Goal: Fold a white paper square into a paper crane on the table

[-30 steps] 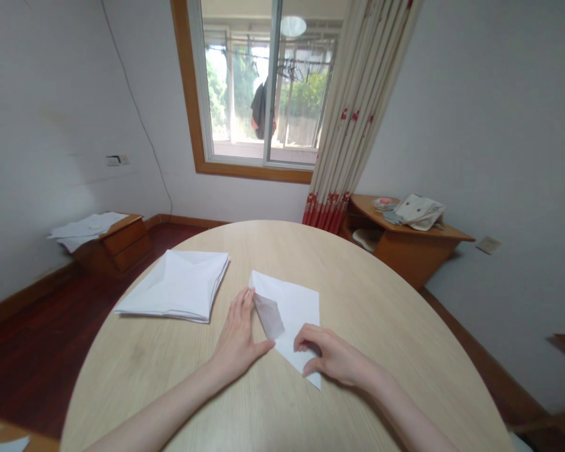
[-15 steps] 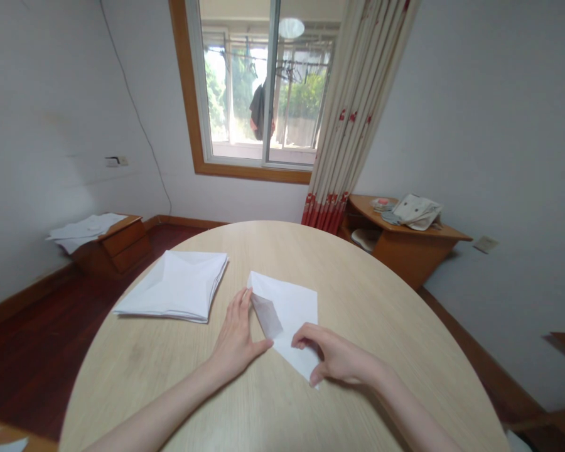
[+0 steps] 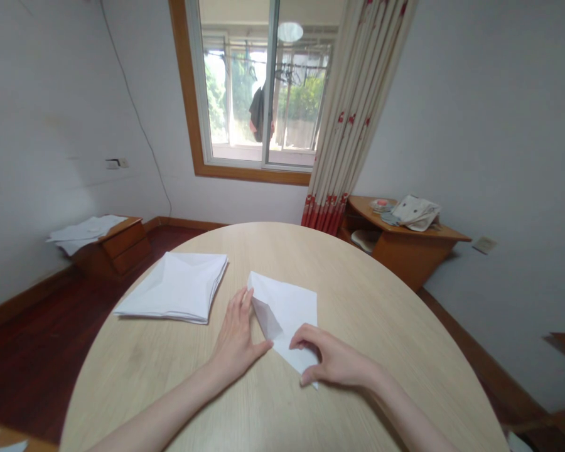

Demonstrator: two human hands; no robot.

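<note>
A folded sheet of white paper (image 3: 294, 307) lies on the round table in front of me, with a shaded flap raised along its left side. My left hand (image 3: 238, 329) rests at that left edge, fingertips at the upper corner and thumb at the lower end of the flap, spread apart. Over the lower right part of the paper is my right hand (image 3: 327, 358). Its fingers curl onto the surface, while the thumb sits apart near the bottom corner. Left of both hands lies a stack of folded white paper (image 3: 174, 285).
The round wooden table (image 3: 358, 295) has a curved edge. Behind it, a brown corner desk (image 3: 407, 248) holds a cloth bag (image 3: 417, 212). At the left, loose papers (image 3: 87, 231) cover a low cabinet (image 3: 127, 242). A curtain (image 3: 348, 138) hangs beside the window.
My right thumb has moved slightly left along the paper's lower corner, and the fingers have shifted a little left. My left hand and the paper have hardly moved.
</note>
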